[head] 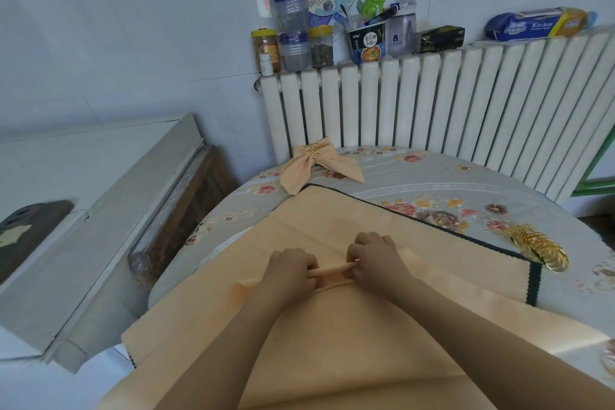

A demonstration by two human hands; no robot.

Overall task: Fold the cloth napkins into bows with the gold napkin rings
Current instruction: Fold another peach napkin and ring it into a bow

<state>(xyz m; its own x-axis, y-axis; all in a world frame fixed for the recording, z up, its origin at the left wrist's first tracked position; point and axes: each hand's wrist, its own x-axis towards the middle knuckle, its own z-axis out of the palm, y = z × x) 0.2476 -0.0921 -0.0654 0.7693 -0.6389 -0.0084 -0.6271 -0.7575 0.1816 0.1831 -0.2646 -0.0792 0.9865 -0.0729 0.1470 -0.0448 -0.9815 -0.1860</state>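
A peach cloth napkin lies spread over the round table. My left hand and my right hand sit side by side near its middle, each pinching a raised fold of the cloth that runs between them. A finished peach napkin bow with a gold ring on its knot lies at the table's far edge. A pile of gold napkin rings rests on the table to the right, just beyond the napkin's dark-trimmed edge.
The table wears a grey floral tablecloth. A white radiator stands behind it, with jars, a noodle cup and a box on top. A white cabinet with a dark phone on it stands to the left.
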